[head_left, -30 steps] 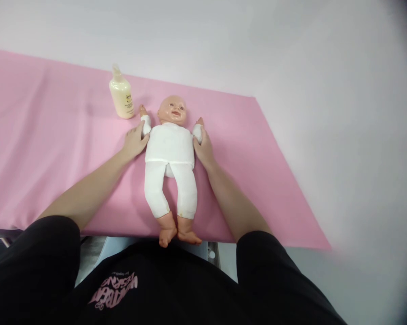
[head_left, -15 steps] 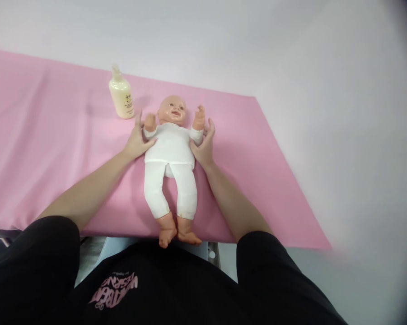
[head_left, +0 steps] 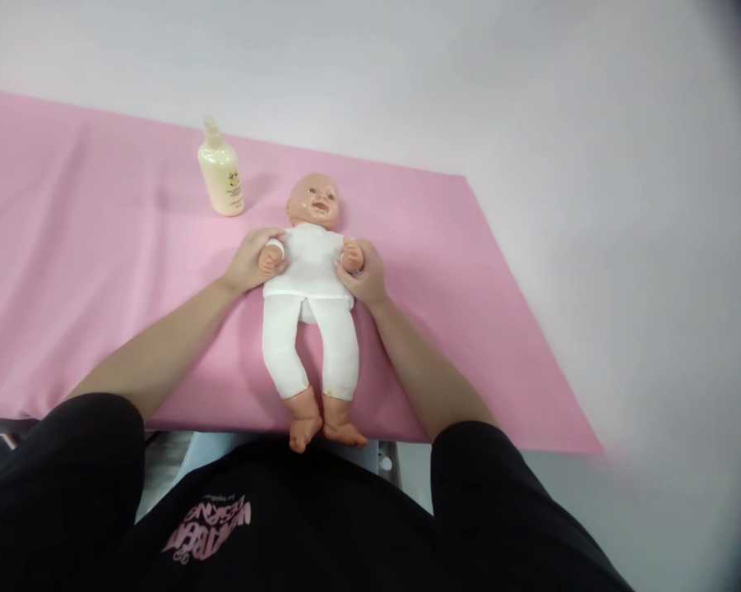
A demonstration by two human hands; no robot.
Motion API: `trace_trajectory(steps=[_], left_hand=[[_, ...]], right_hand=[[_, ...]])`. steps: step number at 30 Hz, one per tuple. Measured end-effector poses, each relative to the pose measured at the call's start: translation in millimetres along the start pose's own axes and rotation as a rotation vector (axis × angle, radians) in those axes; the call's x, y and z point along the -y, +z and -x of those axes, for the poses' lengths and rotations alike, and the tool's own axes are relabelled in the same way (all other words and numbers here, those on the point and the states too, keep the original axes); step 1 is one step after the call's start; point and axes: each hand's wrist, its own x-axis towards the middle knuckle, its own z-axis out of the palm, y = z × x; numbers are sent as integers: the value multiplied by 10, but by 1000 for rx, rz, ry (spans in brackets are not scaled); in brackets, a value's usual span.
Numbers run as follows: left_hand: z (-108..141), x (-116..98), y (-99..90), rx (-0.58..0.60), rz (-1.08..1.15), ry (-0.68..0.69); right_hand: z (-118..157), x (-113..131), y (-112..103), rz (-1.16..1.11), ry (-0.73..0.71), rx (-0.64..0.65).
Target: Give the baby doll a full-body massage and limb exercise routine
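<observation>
Doll (head_left: 310, 267): lies face up on the pink sheet (head_left: 450, 288), midway along the stretch between the two hands, its head (head_left: 314, 200) toward twelve o'clock and its feet (head_left: 305, 417) toward six. The toes reach past the near edge of the sheet. It is dressed in a white top and white trousers; head, hands and feet are bare, with a glossy finish on the face. Both of its arms are bent, the small hands resting over the sides of the torso.

Right hand (head_left: 251, 261): at the doll's nine o'clock side, thumb and fingers closed around the doll's arm there. Left hand (head_left: 371, 273): at the three o'clock side, likewise closed around the other arm. The two hands are apart, the doll's torso between them.

Pump bottle (head_left: 223, 179): pale yellow, dark print on its front, upright on the sheet between ten and eleven o'clock of the doll, near its head but not touching it. The print is too small to read.

Sheet: soft creases toward nine o'clock. Black shirt (head_left: 308, 526) of the person: six o'clock, pink lettering on the chest.
</observation>
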Motion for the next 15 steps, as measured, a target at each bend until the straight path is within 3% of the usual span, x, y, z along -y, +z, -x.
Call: trace_trajectory(steps=[15], left_hand=[[15,49,33,-6,-23,11]], right_hand=[[22,18,5,-5,-20,-8]])
